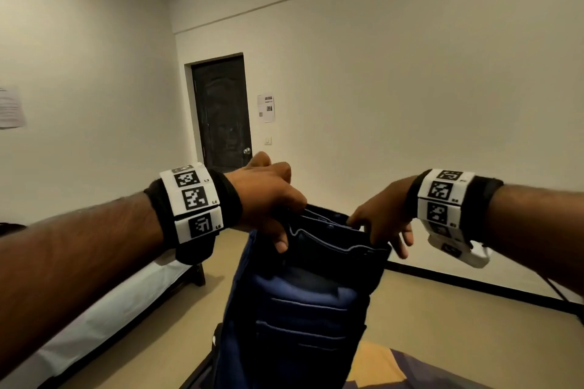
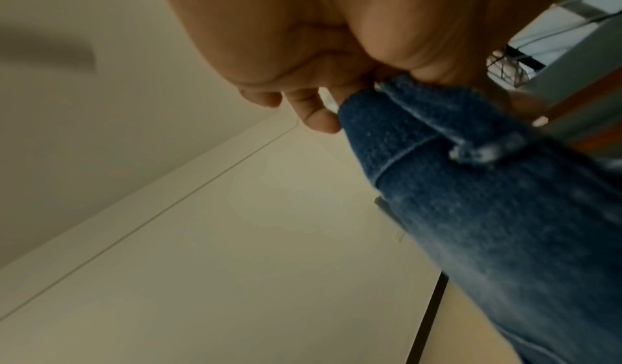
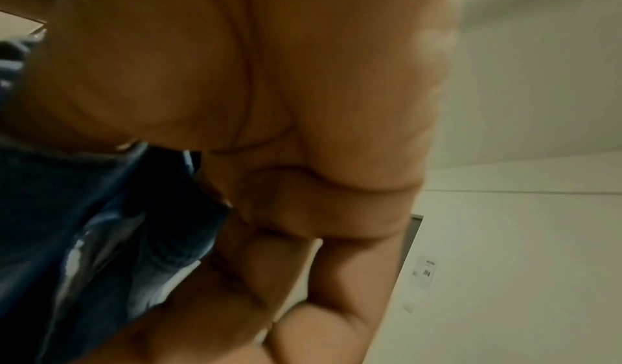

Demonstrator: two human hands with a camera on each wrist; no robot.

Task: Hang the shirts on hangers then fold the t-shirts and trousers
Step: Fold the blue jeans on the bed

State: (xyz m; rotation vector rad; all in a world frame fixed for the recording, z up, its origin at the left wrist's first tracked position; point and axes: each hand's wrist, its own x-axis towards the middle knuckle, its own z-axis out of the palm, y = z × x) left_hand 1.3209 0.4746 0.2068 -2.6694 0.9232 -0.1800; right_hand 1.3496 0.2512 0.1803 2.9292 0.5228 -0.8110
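Note:
A pair of dark blue denim trousers (image 1: 303, 303) hangs in the air in front of me, held up by its top edge. My left hand (image 1: 271, 205) grips the left end of that edge, fingers curled over the cloth. My right hand (image 1: 382, 224) pinches the right end. In the left wrist view the denim (image 2: 471, 197) runs down from the left hand (image 2: 340, 82). In the right wrist view the right hand (image 3: 269, 157) fills the frame with denim (image 3: 101, 223) held against the fingers. The trousers' lower part is out of view.
A bed with a white sheet (image 1: 104, 316) runs along the left wall. A dark closed door (image 1: 222, 114) stands in the far corner. A patterned yellow and purple cover (image 1: 388, 366) lies at the bottom right. Beige floor (image 1: 442, 309) lies beyond the trousers.

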